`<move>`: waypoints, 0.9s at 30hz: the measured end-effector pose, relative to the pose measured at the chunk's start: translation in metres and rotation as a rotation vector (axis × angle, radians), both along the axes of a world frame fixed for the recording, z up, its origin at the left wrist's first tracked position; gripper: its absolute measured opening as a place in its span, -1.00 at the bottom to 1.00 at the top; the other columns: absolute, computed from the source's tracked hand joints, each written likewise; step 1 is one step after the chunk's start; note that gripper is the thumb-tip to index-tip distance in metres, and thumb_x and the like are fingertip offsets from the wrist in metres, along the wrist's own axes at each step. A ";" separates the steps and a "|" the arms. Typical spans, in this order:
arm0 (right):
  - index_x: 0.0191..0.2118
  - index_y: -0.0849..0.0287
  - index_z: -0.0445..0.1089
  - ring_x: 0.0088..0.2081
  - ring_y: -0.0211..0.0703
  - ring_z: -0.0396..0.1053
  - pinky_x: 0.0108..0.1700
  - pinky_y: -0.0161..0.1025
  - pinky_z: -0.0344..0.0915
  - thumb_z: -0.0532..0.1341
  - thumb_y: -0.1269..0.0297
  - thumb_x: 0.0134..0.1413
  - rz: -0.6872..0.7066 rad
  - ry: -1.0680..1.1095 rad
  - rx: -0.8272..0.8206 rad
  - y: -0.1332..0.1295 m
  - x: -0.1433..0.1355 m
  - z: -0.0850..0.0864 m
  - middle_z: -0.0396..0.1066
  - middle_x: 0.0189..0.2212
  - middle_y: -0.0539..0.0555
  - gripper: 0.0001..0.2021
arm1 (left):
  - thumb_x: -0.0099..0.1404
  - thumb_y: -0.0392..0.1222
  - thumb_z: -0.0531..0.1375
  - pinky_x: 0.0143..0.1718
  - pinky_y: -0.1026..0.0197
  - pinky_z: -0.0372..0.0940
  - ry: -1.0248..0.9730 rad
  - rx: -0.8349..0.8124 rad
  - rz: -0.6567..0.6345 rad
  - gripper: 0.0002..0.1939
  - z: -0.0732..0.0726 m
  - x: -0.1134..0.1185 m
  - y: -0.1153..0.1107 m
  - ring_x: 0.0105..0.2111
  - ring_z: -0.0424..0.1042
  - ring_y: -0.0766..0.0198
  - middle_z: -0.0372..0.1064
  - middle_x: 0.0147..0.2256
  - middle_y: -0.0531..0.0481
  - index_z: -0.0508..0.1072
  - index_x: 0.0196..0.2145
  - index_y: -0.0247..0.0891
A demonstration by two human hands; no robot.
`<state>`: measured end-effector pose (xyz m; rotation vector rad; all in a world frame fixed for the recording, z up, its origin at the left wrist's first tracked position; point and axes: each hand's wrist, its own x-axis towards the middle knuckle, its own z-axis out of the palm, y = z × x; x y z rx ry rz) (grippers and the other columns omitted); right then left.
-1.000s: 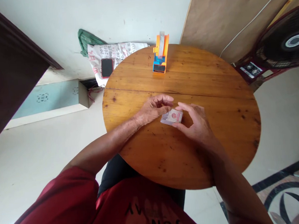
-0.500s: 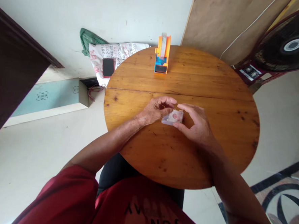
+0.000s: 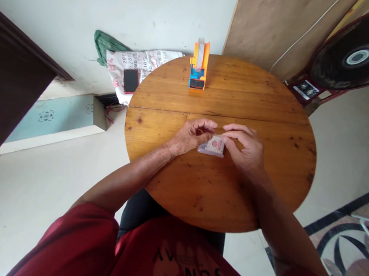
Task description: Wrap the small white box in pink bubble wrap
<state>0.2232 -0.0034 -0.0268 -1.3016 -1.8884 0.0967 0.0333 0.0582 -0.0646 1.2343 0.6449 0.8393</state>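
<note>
Between my two hands, above the near middle of the round wooden table (image 3: 187, 187), is a small clear plastic packet (image 3: 215, 145) with a pale face and red print. My left hand (image 3: 194, 136) pinches its upper left edge between thumb and fingers. The thumb and forefinger of my right hand (image 3: 243, 144) close on the packet's right upper corner. What exactly lies inside the packet is too small to make out. Further back on the table stands an orange and blue tape dispenser (image 3: 199, 66) with a roll of clear tape.
A dark phone with a red edge (image 3: 131, 81) lies on a white printed sack (image 3: 116, 75) beyond the table's left rim. Behind it is a green bag (image 3: 108, 47). A floor fan (image 3: 348, 57) stands at the right, and a pale blue box (image 3: 52, 117) at the left.
My right hand has shifted its fingers from around the packet's lower edge to a pinch on its right upper corner. The packet has turned slightly. My left hand keeps its hold.
</note>
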 end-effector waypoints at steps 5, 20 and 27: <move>-0.30 0.05 0.48 -0.11 -0.04 0.53 0.02 0.00 0.37 0.21 0.30 0.24 0.027 0.127 -0.094 0.003 -0.003 -0.001 0.59 -0.18 0.05 -0.89 | 0.12 -0.19 0.39 -0.31 0.31 0.32 -0.034 0.001 -0.023 -0.59 0.003 0.002 -0.003 -0.33 0.46 0.37 0.48 -0.17 -0.04 0.47 -0.07 -0.26; -0.29 0.05 0.48 -0.19 -0.09 0.52 -0.03 -0.05 0.32 0.21 0.31 0.27 0.108 0.144 -0.155 0.003 -0.007 0.001 0.60 -0.28 -0.01 -0.88 | 0.16 -0.10 0.38 -0.38 0.31 0.23 0.021 -0.039 -0.065 -0.58 0.006 0.003 -0.003 -0.41 0.39 0.39 0.43 -0.28 0.00 0.43 -0.09 -0.34; -0.30 0.05 0.50 -0.19 -0.09 0.52 0.04 0.01 0.24 0.20 0.34 0.28 0.152 -0.073 -0.062 -0.001 -0.008 0.008 0.61 -0.25 -0.02 -0.85 | 0.24 -0.10 0.31 -0.39 0.30 0.19 0.049 -0.002 -0.100 -0.72 0.011 0.002 -0.003 -0.44 0.35 0.39 0.43 -0.37 0.01 0.46 -0.20 -0.35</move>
